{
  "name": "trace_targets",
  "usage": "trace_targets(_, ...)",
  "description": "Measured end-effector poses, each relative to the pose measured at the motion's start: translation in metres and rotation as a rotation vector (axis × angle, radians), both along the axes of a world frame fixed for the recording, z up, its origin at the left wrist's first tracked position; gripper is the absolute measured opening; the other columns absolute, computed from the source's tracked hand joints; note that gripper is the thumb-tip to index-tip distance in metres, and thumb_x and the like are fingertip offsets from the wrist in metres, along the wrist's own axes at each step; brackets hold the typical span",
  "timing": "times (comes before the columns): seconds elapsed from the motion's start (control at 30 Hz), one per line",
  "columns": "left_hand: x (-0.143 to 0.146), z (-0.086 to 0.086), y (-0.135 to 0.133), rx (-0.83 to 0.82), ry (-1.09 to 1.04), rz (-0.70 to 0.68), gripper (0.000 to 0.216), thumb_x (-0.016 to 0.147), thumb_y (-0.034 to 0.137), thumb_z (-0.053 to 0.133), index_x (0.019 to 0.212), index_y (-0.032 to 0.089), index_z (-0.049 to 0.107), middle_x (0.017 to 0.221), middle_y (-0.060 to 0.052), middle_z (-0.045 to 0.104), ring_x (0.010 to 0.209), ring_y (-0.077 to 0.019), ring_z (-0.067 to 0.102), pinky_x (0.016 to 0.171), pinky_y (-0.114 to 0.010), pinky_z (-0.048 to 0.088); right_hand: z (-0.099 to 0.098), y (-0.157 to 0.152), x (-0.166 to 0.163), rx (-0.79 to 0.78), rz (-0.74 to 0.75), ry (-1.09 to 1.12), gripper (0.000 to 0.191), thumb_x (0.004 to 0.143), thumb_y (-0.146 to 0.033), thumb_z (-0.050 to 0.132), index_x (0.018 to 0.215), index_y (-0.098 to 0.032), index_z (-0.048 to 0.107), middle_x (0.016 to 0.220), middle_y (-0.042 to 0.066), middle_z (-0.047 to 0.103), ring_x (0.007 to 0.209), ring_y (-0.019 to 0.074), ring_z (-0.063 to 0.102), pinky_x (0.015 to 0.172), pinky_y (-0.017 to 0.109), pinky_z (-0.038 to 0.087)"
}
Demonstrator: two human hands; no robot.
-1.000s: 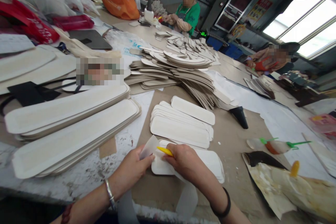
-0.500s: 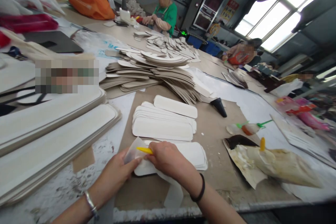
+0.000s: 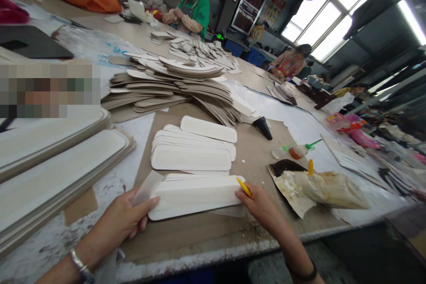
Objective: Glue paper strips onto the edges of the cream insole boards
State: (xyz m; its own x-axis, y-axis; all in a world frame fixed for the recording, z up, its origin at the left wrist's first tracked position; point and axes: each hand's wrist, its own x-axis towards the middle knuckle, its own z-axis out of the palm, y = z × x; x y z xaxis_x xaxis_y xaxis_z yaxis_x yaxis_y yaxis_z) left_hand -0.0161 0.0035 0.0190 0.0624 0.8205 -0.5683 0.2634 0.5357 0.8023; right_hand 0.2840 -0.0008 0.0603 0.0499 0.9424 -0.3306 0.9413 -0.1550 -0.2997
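Note:
A long white rounded strip [image 3: 196, 196] lies on top of a small stack near the table's front edge. My left hand [image 3: 121, 221] rests at its left end, fingers pinching a translucent film [image 3: 146, 187] that peels off there. At the strip's right end sits my right hand [image 3: 259, 206], closed around a small yellow tool [image 3: 244, 187] whose tip touches the strip. A fanned stack of similar white strips [image 3: 193, 148] lies just behind.
Larger white padded pieces [image 3: 63, 159] are stacked at the left. A heap of tan cut pieces [image 3: 186, 88] fills the middle. A black nozzle [image 3: 262, 127], glue bottles [image 3: 299, 151] and a glue-stained bag [image 3: 326, 191] lie to the right. Other people work at the far end.
My right hand has slid with the yellow tool from the strip's left end to its right end. The left hand stayed at the left end with the film. The view has swung rightward.

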Motion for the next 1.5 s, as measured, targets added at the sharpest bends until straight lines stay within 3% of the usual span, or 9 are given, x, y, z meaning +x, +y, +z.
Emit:
trace_targets(0.33,0.0,-0.004,-0.001,0.007,0.012,-0.014,0.044,0.062,0.061,0.054,0.075,0.019,0.05,0.036,0.004,0.047,0.03,-0.0094,0.035,0.035,-0.018,0.024,-0.006,0.018,0.0,-0.072,-0.041,-0.086,0.022,0.08,-0.032,0.047,0.08,-0.014,0.06,0.076,0.006,0.063,0.07,0.018,0.055,0.061,0.027,0.032)
trace_targets(0.57,0.0,-0.012,0.001,-0.021,0.035,-0.032,0.045,0.059,0.064,0.054,0.066,0.021,0.046,0.035,0.003,0.047,0.028,-0.0077,0.032,0.033,-0.018,0.023,-0.006,0.021,-0.002,-0.11,-0.036,-0.114,0.023,0.081,-0.033,0.047,0.083,-0.015,0.061,0.081,0.007,0.065,0.075,0.0191,0.057,0.062,0.027,0.032)
trace_targets(0.8,0.0,-0.014,-0.002,-0.025,-0.011,0.0,0.041,0.065,0.061,0.055,0.068,0.021,0.046,0.037,0.004,0.048,0.03,-0.0072,0.032,0.035,-0.017,0.021,0.002,0.009,0.001,-0.001,-0.128,-0.202,0.019,0.085,-0.026,0.041,0.089,-0.015,0.056,0.083,0.012,0.064,0.078,0.0251,0.059,0.063,0.031,0.034)
trace_targets(1.0,-0.003,-0.005,-0.004,-0.019,-0.105,0.018,0.045,0.064,0.062,0.059,0.059,0.019,0.046,0.043,0.004,0.047,0.039,-0.0077,0.035,0.04,-0.018,0.026,-0.007,-0.001,0.004,0.078,-0.206,-0.043,0.019,0.084,-0.022,0.036,0.075,-0.019,0.052,0.074,0.011,0.062,0.072,0.0234,0.057,0.062,0.031,0.036)
trace_targets(1.2,-0.01,0.008,-0.009,-0.015,-0.242,0.073,0.044,0.062,0.057,0.065,0.06,0.017,0.047,0.044,0.006,0.046,0.043,-0.0064,0.032,0.041,-0.017,0.024,-0.012,-0.003,0.002,0.005,-0.262,0.254,0.037,0.086,-0.043,0.027,0.065,-0.02,0.046,0.051,-0.001,0.048,0.046,0.0132,0.049,0.045,0.024,0.037)
trace_targets(1.4,-0.018,0.017,-0.013,0.005,-0.34,0.063,0.042,0.06,0.053,0.068,0.066,0.016,0.05,0.042,0.007,0.045,0.04,-0.0048,0.031,0.04,-0.016,0.019,-0.017,-0.012,0.009,-0.029,-0.503,0.693,0.043,0.071,-0.06,0.055,0.066,-0.02,0.04,0.048,-0.01,0.029,0.039,0.0043,0.026,0.037,0.017,0.019)
trace_targets(1.5,-0.019,0.014,-0.018,0.007,-0.37,0.056,0.043,0.061,0.054,0.067,0.07,0.015,0.052,0.045,0.006,0.047,0.04,-0.0047,0.034,0.039,-0.016,0.021,-0.015,-0.021,0.005,-0.093,-0.514,0.785,0.047,0.066,-0.063,0.059,0.068,-0.02,0.04,0.049,-0.011,0.026,0.04,0.0037,0.023,0.038,0.017,0.015)
